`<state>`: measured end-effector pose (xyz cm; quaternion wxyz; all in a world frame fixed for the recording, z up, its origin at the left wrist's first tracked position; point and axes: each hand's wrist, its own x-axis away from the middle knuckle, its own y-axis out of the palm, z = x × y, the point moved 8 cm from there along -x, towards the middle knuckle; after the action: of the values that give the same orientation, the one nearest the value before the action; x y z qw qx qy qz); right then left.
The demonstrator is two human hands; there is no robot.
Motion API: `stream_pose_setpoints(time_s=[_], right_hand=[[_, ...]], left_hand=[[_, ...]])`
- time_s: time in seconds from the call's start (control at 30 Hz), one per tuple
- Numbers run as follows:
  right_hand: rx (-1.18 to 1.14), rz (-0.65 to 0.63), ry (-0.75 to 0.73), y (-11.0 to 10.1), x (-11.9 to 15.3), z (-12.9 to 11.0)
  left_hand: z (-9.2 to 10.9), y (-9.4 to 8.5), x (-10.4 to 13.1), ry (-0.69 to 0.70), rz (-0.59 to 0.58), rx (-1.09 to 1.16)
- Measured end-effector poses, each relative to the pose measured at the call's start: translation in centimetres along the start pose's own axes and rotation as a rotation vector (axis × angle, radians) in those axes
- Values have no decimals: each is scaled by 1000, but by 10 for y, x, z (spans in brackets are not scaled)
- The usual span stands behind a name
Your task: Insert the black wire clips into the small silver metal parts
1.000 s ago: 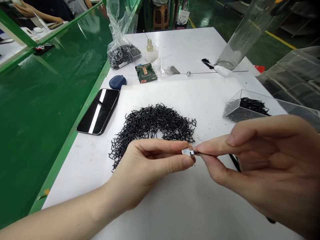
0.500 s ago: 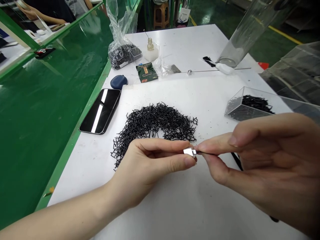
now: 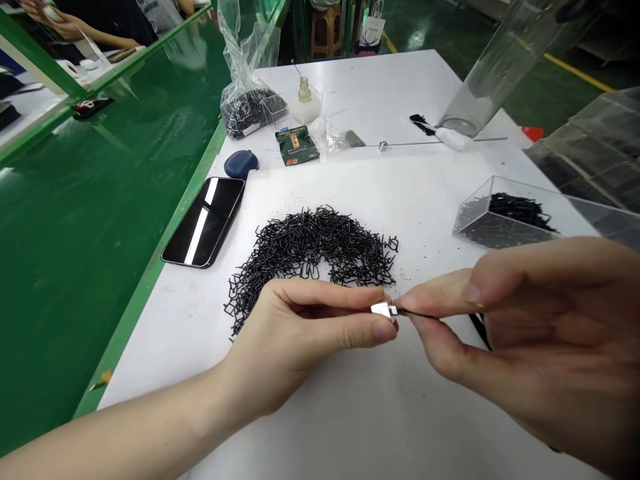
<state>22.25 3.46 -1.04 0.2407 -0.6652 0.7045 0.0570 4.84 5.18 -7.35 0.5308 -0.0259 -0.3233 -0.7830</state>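
Observation:
Between thumb and fingers, my left hand (image 3: 305, 323) pinches a small shiny metal block (image 3: 383, 310) with a notched right end. My right hand (image 3: 525, 333) is closed at the fingertips on a thin dark piece (image 3: 413, 313) whose tip meets the block's notch; its kind is too small to make out. Both hands are raised over the white table, fingertips almost touching. Behind my left hand lies a curved heap of small bent black wire-like pieces (image 3: 320, 240), partly covered by that hand.
A phone (image 3: 205, 223) and a dark blue case (image 3: 241, 163) lie at left. Farther back are a clear bag of black pieces (image 3: 253, 110), a green packet (image 3: 297, 145) and a small bottle (image 3: 304, 90). At right stand a clear box (image 3: 473, 220) and a tilted clear cylinder (image 3: 480, 87).
The whole view has shifted slightly, so everything appears a little farther right. Both hands keep the same pinch, with the metal block and thin dark piece still end to end.

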Motion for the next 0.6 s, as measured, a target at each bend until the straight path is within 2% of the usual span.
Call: stream_pose_setpoints(time_s=[0.27, 0.6], right_hand=[[26, -63, -53, 2, -1, -2], [-34, -57, -29, 6, -6, -5]], left_hand=[[0, -2, 1, -1, 25, -18], [0, -2, 5, 19, 7, -9]])
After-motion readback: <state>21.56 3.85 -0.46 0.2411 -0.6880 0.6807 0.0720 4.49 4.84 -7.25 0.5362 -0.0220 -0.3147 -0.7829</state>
